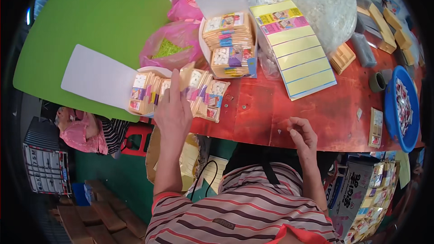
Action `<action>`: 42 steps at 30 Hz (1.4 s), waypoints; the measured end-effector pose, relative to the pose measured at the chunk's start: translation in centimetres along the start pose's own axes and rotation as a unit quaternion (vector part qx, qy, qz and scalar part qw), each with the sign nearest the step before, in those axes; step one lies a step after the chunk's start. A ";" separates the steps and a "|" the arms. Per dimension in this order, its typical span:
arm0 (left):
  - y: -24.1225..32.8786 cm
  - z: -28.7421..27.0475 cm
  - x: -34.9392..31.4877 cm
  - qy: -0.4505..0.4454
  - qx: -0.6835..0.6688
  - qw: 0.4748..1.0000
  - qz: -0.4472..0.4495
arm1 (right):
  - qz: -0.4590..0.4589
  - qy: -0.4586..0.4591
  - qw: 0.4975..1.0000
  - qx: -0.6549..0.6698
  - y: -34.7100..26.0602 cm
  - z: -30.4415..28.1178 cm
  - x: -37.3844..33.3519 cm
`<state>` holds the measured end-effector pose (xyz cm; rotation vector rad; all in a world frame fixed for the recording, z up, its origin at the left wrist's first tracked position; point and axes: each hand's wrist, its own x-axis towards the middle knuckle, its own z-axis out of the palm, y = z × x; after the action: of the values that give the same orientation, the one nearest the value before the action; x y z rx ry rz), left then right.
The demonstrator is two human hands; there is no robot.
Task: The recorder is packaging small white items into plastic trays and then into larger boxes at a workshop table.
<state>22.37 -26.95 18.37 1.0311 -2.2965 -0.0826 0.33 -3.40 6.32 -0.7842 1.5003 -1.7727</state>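
My left hand [174, 113] reaches over a white box [149, 69] of small tan trays at the table's middle left. Its fingers are at a thin tan tray [186, 75] standing on edge, which they seem to grip; the fingertips are partly hidden. Beside it, several labelled trays with white pieces [210, 99] lean in a row along the table edge. My right hand [304, 137] hovers by the front edge of the red table [257, 117]. Its thumb and fingers are loosely bent and apart, with nothing visible between them.
A second box of stacked trays [230, 49] stands farther back, beside yellow label sheets [298, 56]. Pink bags [169, 45], a large clear bag of white pieces [312, 4] and a blue basin [402, 108] surround the work area. A seated person [86, 131] is at left.
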 end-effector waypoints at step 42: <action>19.9 14.9 -5.1 -0.257 -0.264 0.823 0.433 | -0.029 0.318 0.638 -0.700 -1.0 -22.8 -0.6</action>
<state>3.53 -12.35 9.53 -0.4134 -2.7450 -0.6397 -17.67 10.40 3.80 -0.8286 3.4073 -0.4934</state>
